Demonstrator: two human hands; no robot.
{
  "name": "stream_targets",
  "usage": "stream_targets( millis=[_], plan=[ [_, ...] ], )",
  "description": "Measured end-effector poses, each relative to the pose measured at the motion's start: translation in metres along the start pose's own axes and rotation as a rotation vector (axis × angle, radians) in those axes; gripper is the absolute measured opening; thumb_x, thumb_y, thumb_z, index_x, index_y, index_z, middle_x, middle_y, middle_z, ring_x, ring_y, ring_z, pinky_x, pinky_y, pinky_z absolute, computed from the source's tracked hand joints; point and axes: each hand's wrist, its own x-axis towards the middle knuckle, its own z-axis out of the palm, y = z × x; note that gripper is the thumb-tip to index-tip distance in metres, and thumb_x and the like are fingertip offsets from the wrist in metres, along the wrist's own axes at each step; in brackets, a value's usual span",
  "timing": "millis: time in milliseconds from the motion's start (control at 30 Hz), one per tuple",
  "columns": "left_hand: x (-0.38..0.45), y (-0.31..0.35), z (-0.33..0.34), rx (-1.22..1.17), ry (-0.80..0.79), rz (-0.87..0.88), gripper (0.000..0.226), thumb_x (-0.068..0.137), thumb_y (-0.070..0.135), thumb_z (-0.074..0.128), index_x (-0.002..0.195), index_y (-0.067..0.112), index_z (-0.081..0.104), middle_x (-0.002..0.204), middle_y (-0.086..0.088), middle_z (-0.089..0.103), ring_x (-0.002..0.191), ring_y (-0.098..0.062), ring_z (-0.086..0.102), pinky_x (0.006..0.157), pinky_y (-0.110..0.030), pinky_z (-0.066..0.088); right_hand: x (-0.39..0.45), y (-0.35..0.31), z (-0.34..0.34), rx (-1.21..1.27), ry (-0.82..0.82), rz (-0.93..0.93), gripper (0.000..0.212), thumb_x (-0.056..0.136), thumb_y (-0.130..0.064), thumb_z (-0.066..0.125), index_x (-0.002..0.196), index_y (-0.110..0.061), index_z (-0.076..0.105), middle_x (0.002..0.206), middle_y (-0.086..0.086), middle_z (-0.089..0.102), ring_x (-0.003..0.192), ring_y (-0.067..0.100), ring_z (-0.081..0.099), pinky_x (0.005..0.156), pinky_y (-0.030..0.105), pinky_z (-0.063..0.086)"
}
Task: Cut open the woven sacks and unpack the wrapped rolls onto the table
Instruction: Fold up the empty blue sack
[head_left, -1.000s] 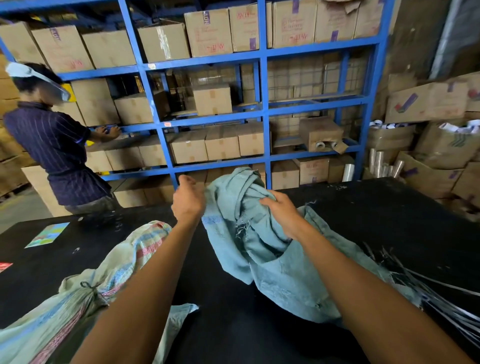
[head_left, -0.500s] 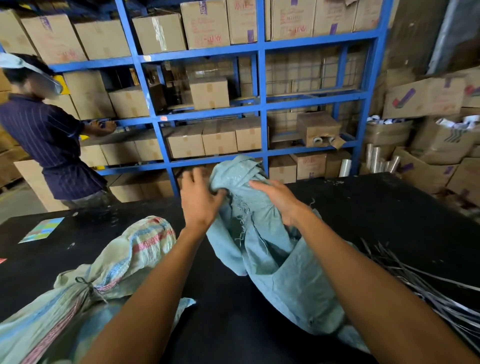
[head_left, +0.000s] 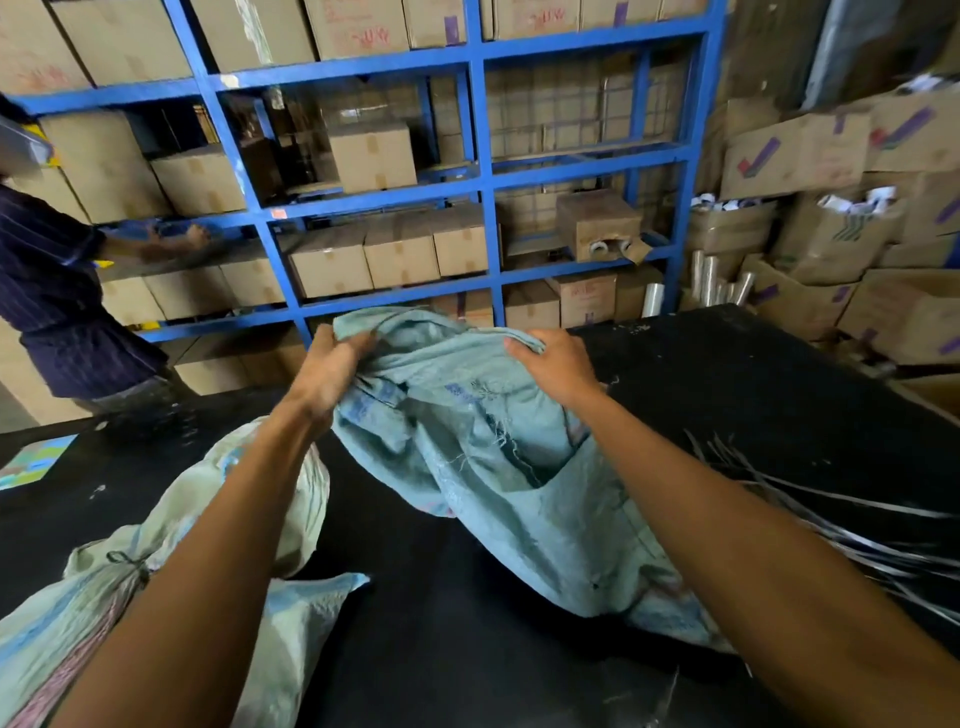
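Observation:
A limp pale-blue woven sack (head_left: 498, 467) is lifted above the black table (head_left: 753, 395), its lower end trailing on the surface. My left hand (head_left: 332, 374) grips the sack's upper left edge and my right hand (head_left: 558, 366) grips its upper right edge, holding the top spread between them. A second, tied woven sack (head_left: 171, 566) with pink and blue stripes lies under my left forearm at the table's near left. No wrapped rolls show on the table.
Loose white strapping strips (head_left: 841, 525) lie on the table's right side. A blue steel rack (head_left: 483, 171) full of cardboard boxes stands behind the table. Another person (head_left: 57, 291) in a dark shirt works at the rack on the left. Cartons and film rolls (head_left: 711, 275) pile up at right.
Both hands have moved apart along the sack's top, spreading the bunched fabric wider. The person at the left has shifted further out of frame.

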Motion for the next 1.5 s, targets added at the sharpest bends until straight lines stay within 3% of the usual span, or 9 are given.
stream_targets(
  millis=[133,267,367,467,700,933,1100,1233,1500],
  plan=[
    [-0.004,0.012,0.017,-0.064,-0.066,-0.029,0.023,0.101,0.031,0.056,0.101,0.011,0.068,0.097,-0.01,0.075,0.087,-0.024,0.073,0.078,-0.036,0.058,-0.007,-0.014,0.012,-0.273,0.323,-0.081,0.02,0.09,-0.035,0.062,0.11,-0.032,0.064,0.113,-0.002,0.048,0.111,0.018,0.045,0.096,0.038,0.029],
    [0.002,0.037,0.025,-0.534,-0.076,-0.302,0.04,0.101,0.042,0.05,0.103,0.008,0.07,0.103,-0.014,0.075,0.091,-0.028,0.072,0.074,-0.04,0.056,-0.029,-0.038,0.028,-0.009,0.148,-0.517,0.02,0.092,-0.033,0.062,0.107,-0.019,0.062,0.1,-0.008,0.052,0.09,0.011,0.053,0.085,0.033,0.042],
    [0.0,0.053,0.024,-0.625,-0.164,-0.278,0.046,0.102,0.043,0.048,0.119,0.005,0.067,0.115,-0.017,0.072,0.105,-0.032,0.069,0.081,-0.044,0.056,-0.033,-0.046,0.039,-0.005,-0.062,-0.41,0.059,0.088,-0.056,0.061,0.134,-0.022,0.049,0.13,-0.002,0.053,0.118,0.013,0.052,0.1,0.028,0.042],
    [0.0,0.063,0.014,-0.537,-0.224,-0.222,0.045,0.101,0.045,0.047,0.122,0.009,0.066,0.118,-0.015,0.071,0.11,-0.031,0.067,0.089,-0.045,0.056,-0.018,-0.057,0.043,0.045,0.037,-0.293,0.032,0.094,-0.033,0.063,0.118,-0.013,0.064,0.101,0.003,0.067,0.088,0.014,0.059,0.077,0.028,0.045],
    [0.024,0.054,-0.076,-0.374,0.318,-0.181,0.01,0.102,0.027,0.054,0.095,0.021,0.056,0.087,0.001,0.061,0.073,-0.015,0.061,0.055,-0.034,0.055,0.013,-0.097,0.008,0.72,0.15,0.144,0.021,0.097,-0.02,0.052,0.093,-0.037,0.064,0.111,0.005,0.067,0.106,0.029,0.063,0.093,0.044,0.051],
    [0.029,0.067,-0.102,-0.226,0.091,-0.14,0.018,0.101,0.023,0.055,0.115,0.013,0.06,0.099,-0.01,0.07,0.073,-0.018,0.068,0.063,-0.033,0.059,0.013,-0.114,0.024,0.482,0.335,0.044,0.036,0.087,-0.01,0.056,0.112,-0.035,0.062,0.119,-0.001,0.062,0.11,0.021,0.059,0.097,0.048,0.051],
    [0.017,0.089,-0.111,-0.248,-0.392,-0.115,0.032,0.088,-0.007,0.057,0.117,0.006,0.062,0.106,-0.019,0.071,0.086,-0.03,0.074,0.07,-0.043,0.06,-0.026,-0.135,0.062,-0.305,0.229,-0.444,0.09,0.07,-0.04,0.062,0.153,-0.036,0.027,0.162,-0.008,0.018,0.152,0.018,0.008,0.119,0.056,-0.009],
    [0.017,0.083,-0.115,-0.048,-0.651,0.076,0.053,0.08,-0.018,0.062,0.128,0.004,0.057,0.117,-0.017,0.07,0.106,-0.031,0.069,0.089,-0.045,0.058,-0.023,-0.149,0.087,-0.371,0.166,-0.391,0.041,0.087,-0.035,0.065,0.128,-0.032,0.06,0.124,-0.007,0.066,0.124,0.02,0.055,0.113,0.045,0.008],
    [0.048,0.04,-0.146,0.539,0.23,0.375,0.012,0.084,0.022,0.069,0.09,0.012,0.069,0.084,-0.005,0.069,0.081,-0.019,0.061,0.075,-0.031,0.047,-0.019,-0.144,0.084,-0.04,0.283,-0.181,0.014,0.084,-0.023,0.059,0.092,-0.027,0.07,0.084,-0.005,0.07,0.082,0.018,0.064,0.078,0.046,0.052]
  ],
)
